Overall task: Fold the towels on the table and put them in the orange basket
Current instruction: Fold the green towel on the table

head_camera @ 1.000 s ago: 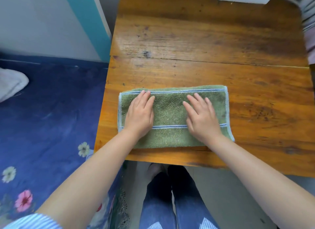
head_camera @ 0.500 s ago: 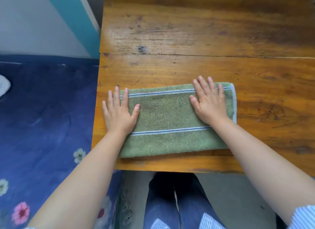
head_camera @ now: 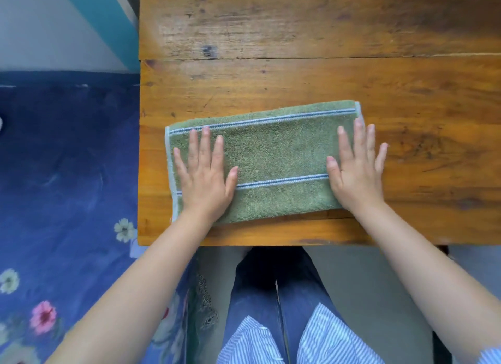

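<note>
A green towel (head_camera: 273, 157) with blue stripes lies folded into a long strip near the front edge of the wooden table (head_camera: 298, 76). My left hand (head_camera: 204, 174) presses flat on the towel's left end, fingers spread. My right hand (head_camera: 355, 168) lies flat over the towel's right end, its outer fingers reaching past the edge onto the bare wood. Neither hand grips anything. No orange basket is in view.
A blue flowered bedcover (head_camera: 62, 201) lies to the left of the table. A teal and white wall panel (head_camera: 103, 25) stands at the upper left. My legs in blue trousers (head_camera: 271, 296) show below the table's front edge.
My hands have slid apart from the towel's middle out to its two ends, smoothing it. The towel now lies slightly tilted, its right end farther from me.
</note>
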